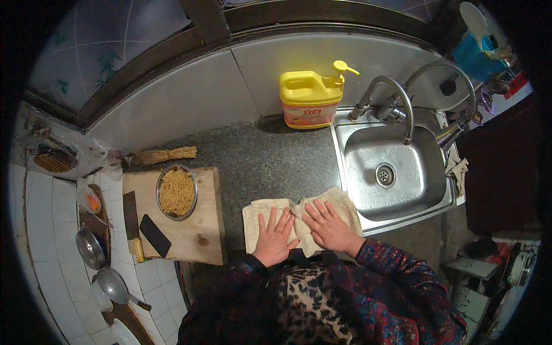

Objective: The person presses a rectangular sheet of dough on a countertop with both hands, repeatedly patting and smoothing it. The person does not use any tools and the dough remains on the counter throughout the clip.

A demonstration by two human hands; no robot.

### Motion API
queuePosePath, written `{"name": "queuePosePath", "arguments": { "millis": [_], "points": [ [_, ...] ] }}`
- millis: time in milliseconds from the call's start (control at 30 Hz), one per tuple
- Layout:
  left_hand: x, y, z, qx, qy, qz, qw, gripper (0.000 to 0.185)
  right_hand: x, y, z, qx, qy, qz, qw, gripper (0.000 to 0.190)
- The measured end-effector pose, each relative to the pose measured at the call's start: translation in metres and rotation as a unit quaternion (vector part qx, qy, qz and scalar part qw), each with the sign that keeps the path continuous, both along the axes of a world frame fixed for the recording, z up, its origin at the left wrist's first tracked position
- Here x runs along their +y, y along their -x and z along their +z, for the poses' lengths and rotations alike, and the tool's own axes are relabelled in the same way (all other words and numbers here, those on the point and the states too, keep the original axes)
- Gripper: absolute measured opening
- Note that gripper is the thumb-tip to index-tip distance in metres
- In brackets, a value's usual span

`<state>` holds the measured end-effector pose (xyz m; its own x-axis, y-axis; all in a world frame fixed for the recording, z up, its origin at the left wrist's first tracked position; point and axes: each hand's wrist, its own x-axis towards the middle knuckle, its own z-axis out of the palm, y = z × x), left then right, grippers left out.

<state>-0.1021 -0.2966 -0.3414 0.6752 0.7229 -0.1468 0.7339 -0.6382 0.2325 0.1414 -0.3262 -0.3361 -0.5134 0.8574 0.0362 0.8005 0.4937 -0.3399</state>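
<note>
A beige cloth (263, 208) lies spread over the front edge of the speckled dark countertop (284, 159), with a crease or gap near its middle. Flat on its left half rests my left hand (275, 237), fingers spread. My right hand (330, 226) presses palm down on the other half, its fingers slightly apart and pointing up and to the left. Neither hand grips anything. The right end of the cloth touches the rim of the stainless steel sink (366, 189); whether it is one cloth or two, I cannot tell.
Left is a wooden cutting board (209, 233) with a bowl of noodles (177, 192), a cleaver (130, 215) and a black phone (155, 236). Behind stand a straw brush (166, 155) and a yellow detergent jug (310, 101). A curved faucet (407, 108) overhangs the sink.
</note>
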Motion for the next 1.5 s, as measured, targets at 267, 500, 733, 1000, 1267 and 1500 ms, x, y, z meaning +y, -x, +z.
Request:
{"name": "queuePosePath", "arguments": {
  "millis": [267,500,733,1000,1267,1500],
  "points": [
    [0.131,-0.035,-0.016,0.013,-0.094,0.065,0.993,0.084,0.132,-0.006,-0.021,0.025,-0.115,-0.081,0.990,0.051],
    [0.087,-0.029,-0.011,0.018,-0.074,0.055,0.996,0.084,0.084,0.009,-0.016,0.013,-0.075,-0.085,0.993,0.052],
    [0.000,-0.004,-0.004,0.017,-0.003,-0.001,1.000,0.084,0.006,0.006,-0.002,0.017,0.001,0.010,1.000,0.056],
    [0.148,-0.048,-0.016,-0.009,-0.070,0.119,0.990,0.083,0.153,0.008,-0.026,0.038,-0.115,-0.128,0.984,0.053],
    [0.002,-0.001,-0.003,0.047,0.045,-0.012,0.998,0.083,0.006,0.004,0.003,-0.005,0.012,0.015,1.000,0.059],
    [0.083,-0.009,-0.009,0.038,-0.079,0.001,0.996,0.085,0.091,0.003,-0.012,0.007,-0.080,0.008,0.997,0.054]
  ]
}}
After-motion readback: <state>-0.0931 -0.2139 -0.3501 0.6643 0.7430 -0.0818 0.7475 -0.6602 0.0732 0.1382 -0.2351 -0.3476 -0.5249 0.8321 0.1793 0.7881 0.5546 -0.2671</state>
